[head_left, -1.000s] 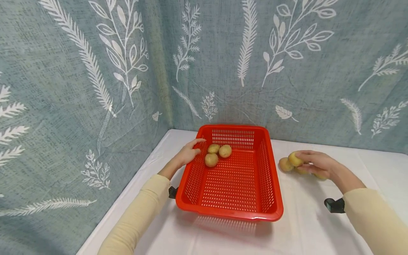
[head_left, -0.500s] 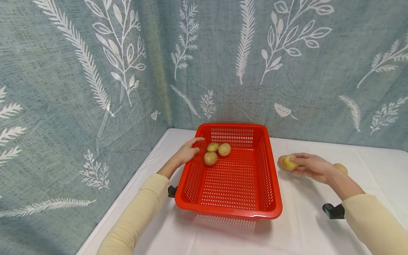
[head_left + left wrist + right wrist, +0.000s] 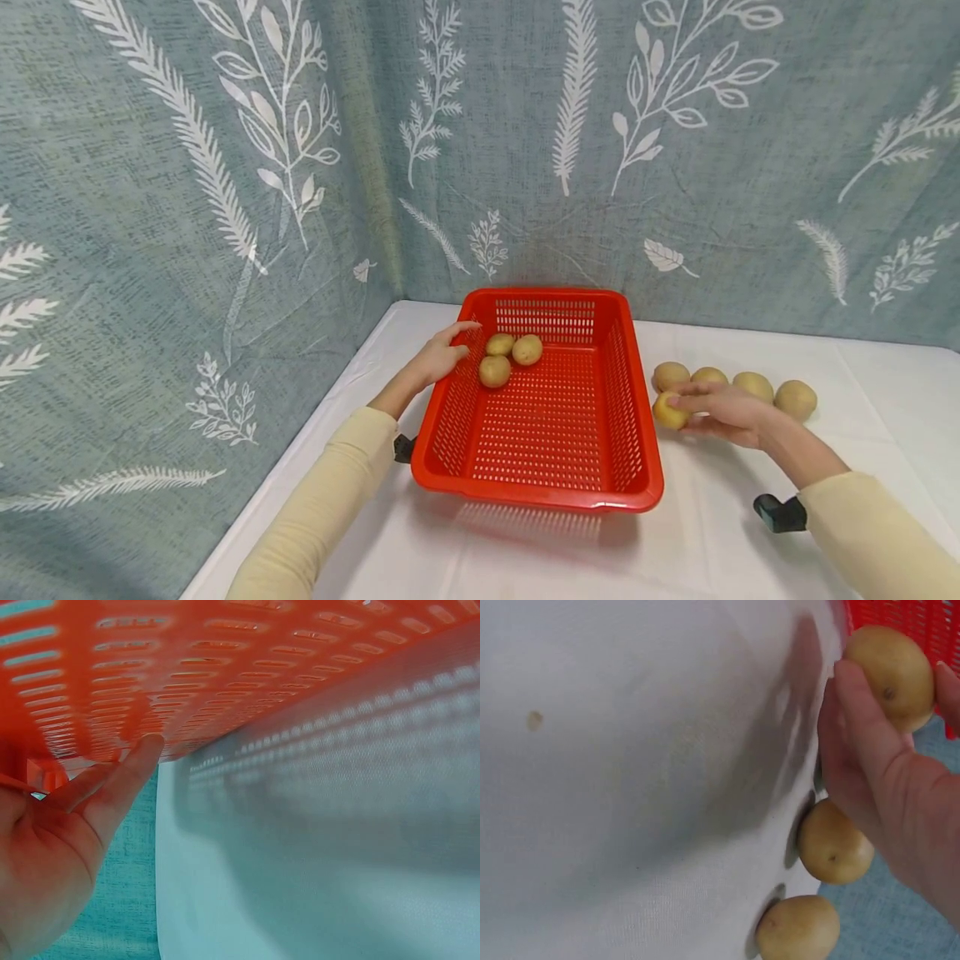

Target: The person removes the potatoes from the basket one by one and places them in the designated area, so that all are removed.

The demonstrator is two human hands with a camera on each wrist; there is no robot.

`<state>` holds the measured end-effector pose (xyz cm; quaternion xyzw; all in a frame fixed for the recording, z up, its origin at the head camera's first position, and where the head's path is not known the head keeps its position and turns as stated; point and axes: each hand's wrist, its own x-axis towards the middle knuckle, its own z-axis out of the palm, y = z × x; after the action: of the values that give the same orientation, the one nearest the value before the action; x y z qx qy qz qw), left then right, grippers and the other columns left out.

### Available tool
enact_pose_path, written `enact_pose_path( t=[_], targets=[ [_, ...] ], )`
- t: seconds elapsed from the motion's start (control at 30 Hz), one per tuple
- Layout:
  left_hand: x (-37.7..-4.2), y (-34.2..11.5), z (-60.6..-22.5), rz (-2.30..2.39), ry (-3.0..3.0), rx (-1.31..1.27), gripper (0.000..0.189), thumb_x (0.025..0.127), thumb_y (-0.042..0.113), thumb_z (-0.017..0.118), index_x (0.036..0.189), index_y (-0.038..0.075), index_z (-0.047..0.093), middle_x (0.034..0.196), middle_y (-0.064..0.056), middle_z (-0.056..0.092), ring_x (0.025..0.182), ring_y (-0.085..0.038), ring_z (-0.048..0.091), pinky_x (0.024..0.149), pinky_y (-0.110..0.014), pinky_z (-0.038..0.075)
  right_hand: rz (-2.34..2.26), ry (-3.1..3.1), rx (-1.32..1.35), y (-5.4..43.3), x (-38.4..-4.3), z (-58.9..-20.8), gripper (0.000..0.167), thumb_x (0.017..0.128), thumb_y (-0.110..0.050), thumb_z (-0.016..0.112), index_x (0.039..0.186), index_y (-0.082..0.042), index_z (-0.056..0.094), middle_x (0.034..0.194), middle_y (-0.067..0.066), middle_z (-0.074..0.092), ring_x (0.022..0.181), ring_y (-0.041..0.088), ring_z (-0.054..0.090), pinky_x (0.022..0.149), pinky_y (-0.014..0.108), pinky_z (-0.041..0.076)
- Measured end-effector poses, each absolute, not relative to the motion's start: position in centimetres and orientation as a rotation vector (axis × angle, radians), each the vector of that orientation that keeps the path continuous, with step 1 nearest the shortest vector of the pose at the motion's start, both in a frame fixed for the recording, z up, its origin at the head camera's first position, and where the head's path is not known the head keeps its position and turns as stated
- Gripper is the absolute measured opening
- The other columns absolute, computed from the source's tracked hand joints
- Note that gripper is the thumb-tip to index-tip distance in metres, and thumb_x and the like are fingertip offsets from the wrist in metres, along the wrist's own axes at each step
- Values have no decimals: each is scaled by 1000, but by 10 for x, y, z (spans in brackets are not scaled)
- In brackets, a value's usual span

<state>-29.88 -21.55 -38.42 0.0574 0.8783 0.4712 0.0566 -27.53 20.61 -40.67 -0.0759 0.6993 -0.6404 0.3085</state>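
My right hand (image 3: 723, 411) holds a yellow potato (image 3: 670, 411) between thumb and fingers, right at the outer right side of the red plastic basket (image 3: 542, 497). The right wrist view shows this potato (image 3: 891, 675) at the fingertips, with the basket wall behind it. At the basket's left rim, my left hand (image 3: 441, 358) grips the edge. In the left wrist view, its straight fingers (image 3: 124, 780) lie against the slotted outer wall. Inside the basket, three potatoes (image 3: 495, 372) sit together in the back left corner.
A row of several potatoes (image 3: 796, 401) lies on the white tablecloth (image 3: 720, 533) right of the basket, just behind my right hand. A blue-green curtain (image 3: 517, 150) with white leaf prints hangs behind the table and along its left side.
My right hand has brought the potato left and nearer to me, away from the row, which now shows more fully. My left hand stays on the basket rim.
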Motion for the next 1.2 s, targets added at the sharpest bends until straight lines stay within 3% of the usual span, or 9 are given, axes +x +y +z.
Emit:
enact_pose_path(
  t=[0.33,0.53,0.83,1.07,1.2],
  targets=[
    [-298,-214,-383,1434,2654,165,50,93,2,40,143,8,41,143,-19,38,109,-29,46,90,-40,41,-1544,2040,-147,199,-267,-408,43,89,-12,66,120,13,50,97,7,60,85,18,61,80,37,52],
    [-297,-214,-381,1432,2656,175,50,94,2,39,143,8,41,143,-20,38,109,-30,46,92,-42,41,-1484,2061,-193,198,-267,-407,43,90,-13,64,121,14,48,95,7,63,86,19,63,80,39,52],
    [-299,-214,-384,1385,2684,175,52,92,2,40,144,9,41,146,-16,36,112,-27,43,90,-39,37,-1475,2245,-171,199,-267,-413,41,98,-16,51,125,16,48,110,13,55,88,15,53,73,35,52],
    [-299,-214,-382,1400,2674,171,51,93,2,39,143,9,41,146,-16,36,111,-28,44,90,-39,38,-1548,2245,-177,201,-268,-419,53,96,-20,58,130,16,42,99,2,60,85,11,53,71,30,52],
    [-299,-213,-382,1394,2680,166,51,92,2,39,143,9,41,147,-16,35,114,-28,43,92,-41,37,-1554,2249,-171,203,-268,-419,51,97,-19,55,131,16,42,107,6,60,88,12,54,73,32,52]
  ],
)
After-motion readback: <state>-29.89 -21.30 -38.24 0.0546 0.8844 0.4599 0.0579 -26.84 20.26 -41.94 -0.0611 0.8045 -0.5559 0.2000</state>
